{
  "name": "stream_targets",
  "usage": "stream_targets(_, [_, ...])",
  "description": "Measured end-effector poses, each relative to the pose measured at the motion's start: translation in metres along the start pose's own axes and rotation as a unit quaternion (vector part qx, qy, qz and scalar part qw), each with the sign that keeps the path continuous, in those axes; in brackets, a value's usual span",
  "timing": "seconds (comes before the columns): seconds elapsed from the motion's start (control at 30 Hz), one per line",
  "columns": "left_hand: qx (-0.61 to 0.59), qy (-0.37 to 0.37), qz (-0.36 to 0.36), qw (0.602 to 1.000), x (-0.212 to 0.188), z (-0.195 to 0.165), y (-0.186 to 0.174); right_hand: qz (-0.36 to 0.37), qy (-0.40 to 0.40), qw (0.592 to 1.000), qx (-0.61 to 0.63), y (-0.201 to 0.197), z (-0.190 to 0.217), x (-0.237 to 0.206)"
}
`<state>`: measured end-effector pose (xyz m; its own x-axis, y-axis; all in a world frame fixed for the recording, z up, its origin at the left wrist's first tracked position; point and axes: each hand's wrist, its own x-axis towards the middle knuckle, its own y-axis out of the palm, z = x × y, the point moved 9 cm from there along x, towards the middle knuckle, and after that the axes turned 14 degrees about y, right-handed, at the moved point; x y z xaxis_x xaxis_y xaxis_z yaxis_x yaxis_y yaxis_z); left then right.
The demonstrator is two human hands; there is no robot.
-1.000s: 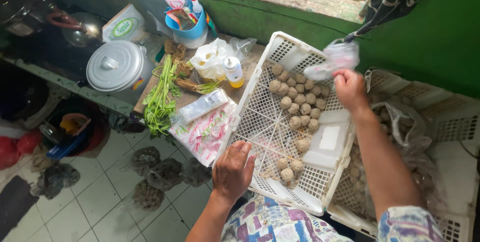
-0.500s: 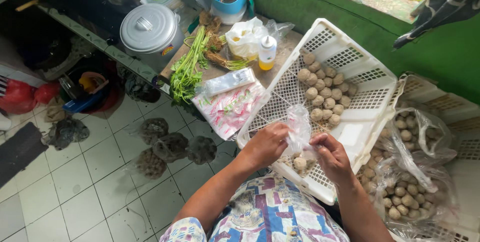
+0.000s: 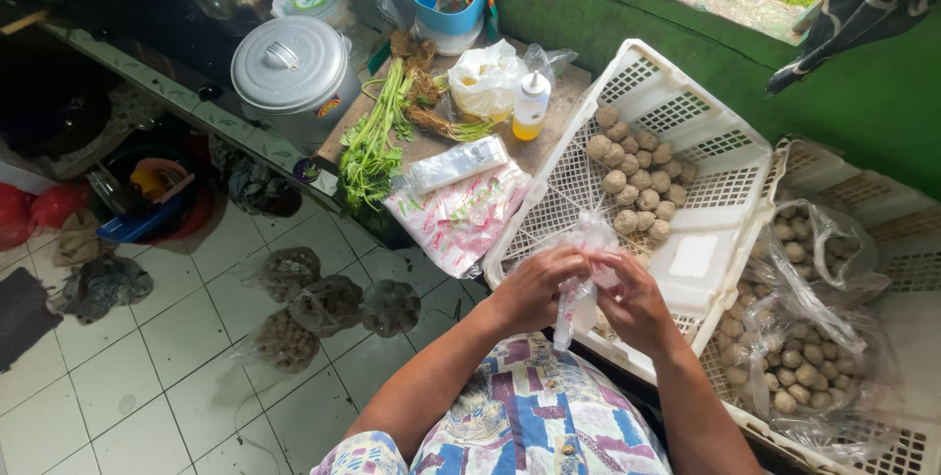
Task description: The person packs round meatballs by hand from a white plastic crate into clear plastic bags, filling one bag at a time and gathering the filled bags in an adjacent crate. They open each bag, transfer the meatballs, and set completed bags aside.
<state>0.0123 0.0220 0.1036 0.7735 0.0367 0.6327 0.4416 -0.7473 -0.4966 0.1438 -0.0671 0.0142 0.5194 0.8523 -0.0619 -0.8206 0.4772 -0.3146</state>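
Near the centre of the frame, slightly low, the left hand (image 3: 529, 291) and the right hand (image 3: 635, 300) meet, both pinched narrow on a small clear plastic bag (image 3: 580, 284). The bag's top puffs up above the fingers and its tail hangs down between the wrists. What it holds cannot be told.

The hands work over the near edge of a white slatted plastic crate (image 3: 730, 156), which lies tilted across the centre right. A cluster of round brownish balls (image 3: 635, 176) sits in its upper part, and a flat white lid-like piece (image 3: 694, 254) rests on its slats to the right of the hands.

At the right edge, a second white crate (image 3: 907, 279) carries larger clear bags filled with the same balls (image 3: 794, 348).

To the left of the tilted crate, a small worktop (image 3: 431, 142) bears a bunch of green leafy stalks with roots (image 3: 377, 137), a stack of printed plastic wrappers (image 3: 461, 215), a white bag (image 3: 485, 78) and a small bottle with yellow liquid (image 3: 530, 107). A blue tub (image 3: 446, 9) stands behind them at the top centre. A lidded metal pot (image 3: 292, 73) stands at the upper left, just beside the worktop.

On the white tiled floor (image 3: 127, 377) at the lower left lie several tied bags of dark round lumps (image 3: 328, 303).
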Motion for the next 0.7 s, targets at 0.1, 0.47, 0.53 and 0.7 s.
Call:
stream_targets(0.1, [0.038, -0.009, -0.046, 0.998, -0.005, 0.007, -0.007, -0.088, 0.101, 0.991, 0.028, -0.008, -0.047, 0.008])
stream_targets(0.47, [0.0, -0.092, -0.134, 0.987, -0.012, 0.014, -0.021, -0.358, 0.09, 0.828, 0.421, -0.087, -0.116, -0.021])
stream_targets(0.53, [-0.051, -0.091, -0.126, 0.986, -0.01, 0.013, -0.019, -0.35, 0.085, 0.816, 0.452, -0.085, -0.117, -0.022])
stream_targets(0.7, [-0.16, -0.044, -0.13, 0.978, -0.015, 0.01, -0.019, -0.313, 0.024, 0.834, 0.453, -0.085, -0.121, -0.017])
